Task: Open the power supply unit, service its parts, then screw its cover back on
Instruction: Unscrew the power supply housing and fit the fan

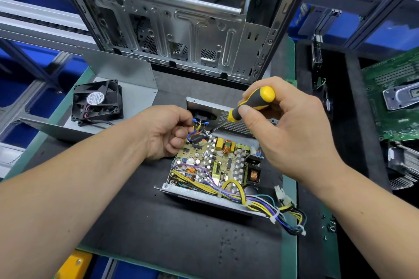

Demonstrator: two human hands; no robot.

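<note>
A: Where's the unit?

B: Power supply unit (217,165) sits open on the black foam mat (158,222), mid-bench, just in front of the bare steel computer case (181,36). Cover off, a grey sheet-metal tray with a perforated back wall.

A: Inside?

B: Tan circuit board (217,163), copper-wound coils, finned aluminium heatsinks, small can capacitors. Yellow, purple and black wires bundled with white zip ties, spilling out the front right corner to white plastic connectors (282,197).

A: Hands?

B: My right hand (288,133) grips the screwdriver (251,104), fingers wrapped round the yellow-and-black handle, thumb on the collar. Thin steel shaft angles down-left, tip at a small screw (208,133) at the board's back left corner. My left hand (165,131) is curled at that same corner, fingertips pinching the blue and yellow wires (197,125) by the inlet socket.

A: Anything else?

B: Black square fan (97,103) with a round label lies on a folded grey metal panel (127,88), left of the unit. Green circuit board (394,97) far right, on a black tray. Loose screws (330,226) scattered at the right edge.
</note>
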